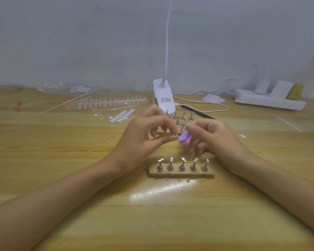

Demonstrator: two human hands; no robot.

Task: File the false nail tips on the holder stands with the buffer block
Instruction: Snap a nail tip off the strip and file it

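Setting: wooden table (62, 187) against a plain pale wall (80, 42); glare patch on the wood near the front.
Background bits: clip lamp (163, 96) at centre back, power strip (268, 103) back R w/ white cable (207, 104), black pen (198, 112) beside the lamp.
Stock: strips of nail tips (112, 102) back L, sheet of adhesive tabs (121, 115) just in front of them.
Near row: five holder stands (181, 165) upright on a base strip (181, 174), between the wrists, untouched. Tops glint; can't confirm clear tips on them.
Far stands: more stands (183, 116) behind the hands, partly hidden.
Left hand (143, 136): thumb + forefinger pinched tight on a small item, hidden by the fingertips; prob. a stand w/ tip, can't tell for sure.
Right hand (219, 140): fingers curled round the buffer block (186, 141), pink/purple, blurred, raised above the table, its end right at the L fingertips.
Step in hand: prob. buffing one tip held up between both hands.
Doing it well: keep the L pinch steady and low on the piece so the tip's edge stays exposed; light short strokes w/ the block's flat face; turn the piece, not the block; keep elbows planted.
Risk: too much pressure could flick the tip off or round it unevenly.
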